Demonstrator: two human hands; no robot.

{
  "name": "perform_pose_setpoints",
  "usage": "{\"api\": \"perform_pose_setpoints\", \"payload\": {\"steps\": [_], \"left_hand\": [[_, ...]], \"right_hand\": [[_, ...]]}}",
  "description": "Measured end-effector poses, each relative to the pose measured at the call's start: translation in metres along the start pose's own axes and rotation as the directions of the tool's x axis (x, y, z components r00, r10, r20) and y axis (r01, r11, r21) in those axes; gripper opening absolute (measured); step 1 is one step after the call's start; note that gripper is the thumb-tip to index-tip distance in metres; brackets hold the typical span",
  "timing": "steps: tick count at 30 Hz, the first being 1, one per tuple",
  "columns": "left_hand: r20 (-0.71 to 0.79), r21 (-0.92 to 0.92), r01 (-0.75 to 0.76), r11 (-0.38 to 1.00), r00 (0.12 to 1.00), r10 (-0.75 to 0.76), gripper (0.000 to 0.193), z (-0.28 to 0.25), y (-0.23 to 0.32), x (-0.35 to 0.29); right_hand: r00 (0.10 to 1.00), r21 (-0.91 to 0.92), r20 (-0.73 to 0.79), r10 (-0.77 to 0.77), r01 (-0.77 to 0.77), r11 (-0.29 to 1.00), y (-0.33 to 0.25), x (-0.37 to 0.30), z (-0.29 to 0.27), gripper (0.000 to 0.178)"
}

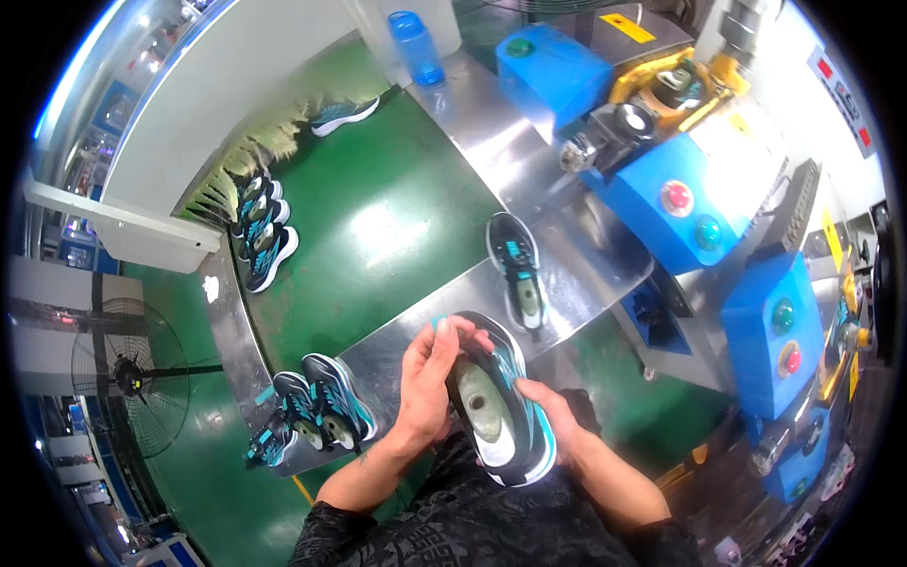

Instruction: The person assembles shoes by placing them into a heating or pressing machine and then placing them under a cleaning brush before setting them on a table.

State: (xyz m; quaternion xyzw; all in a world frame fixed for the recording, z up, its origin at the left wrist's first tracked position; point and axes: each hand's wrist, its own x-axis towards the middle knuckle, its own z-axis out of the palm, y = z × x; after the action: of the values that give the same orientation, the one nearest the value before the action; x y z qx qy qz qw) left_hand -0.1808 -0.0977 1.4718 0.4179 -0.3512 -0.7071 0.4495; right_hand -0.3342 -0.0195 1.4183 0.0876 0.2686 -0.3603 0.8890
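A black sneaker (515, 444) with turquoise stripes and a white sole is held in front of my body, its heel toward me. Inside its opening sits a greenish shoe last (482, 402) with a hole in it. My left hand (430, 378) grips the shoe's left side near the toe, thumb raised along it. From the right, my right hand (559, 416) closes on the side, thumb on the upper and the other fingers hidden beneath. Beyond my hands, a matching sneaker (515, 260) with a last in it lies on the metal table (586, 269).
Several similar sneakers (331, 402) stand at the table's left end, and others (265, 231) sit on the green conveyor (378, 189) by a fringe curtain. Blue machine housings (661, 198) with buttons rise at right. A blue bottle (414, 47) stands far back; a fan (132, 378) is left.
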Motion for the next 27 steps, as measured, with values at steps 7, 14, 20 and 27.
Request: {"api": "perform_pose_setpoints", "payload": {"steps": [7,14,20,27], "left_hand": [[-0.001,0.308,-0.234,0.922,0.969,0.246,0.009,-0.082,-0.038,0.060],[0.306,0.681,-0.481,0.552,0.872,0.381,0.016,-0.085,-0.168,0.121],[0.104,0.777,-0.334,0.534,0.905,0.413,0.040,-0.082,-0.155,0.086],[0.201,0.792,-0.532,0.298,0.689,0.697,0.039,0.040,-0.063,0.139]], "right_hand": [[0.372,-0.973,0.020,-0.928,0.220,0.067,-0.002,0.060,0.004,0.051],[0.575,-0.960,-0.096,-0.812,0.162,0.229,0.033,0.027,-0.049,0.033],[0.662,-0.984,0.143,-0.735,0.014,-0.178,0.010,-0.031,-0.078,0.039],[0.350,-0.992,-0.031,-0.936,0.100,0.070,-0.017,-0.083,-0.137,0.032]]}}
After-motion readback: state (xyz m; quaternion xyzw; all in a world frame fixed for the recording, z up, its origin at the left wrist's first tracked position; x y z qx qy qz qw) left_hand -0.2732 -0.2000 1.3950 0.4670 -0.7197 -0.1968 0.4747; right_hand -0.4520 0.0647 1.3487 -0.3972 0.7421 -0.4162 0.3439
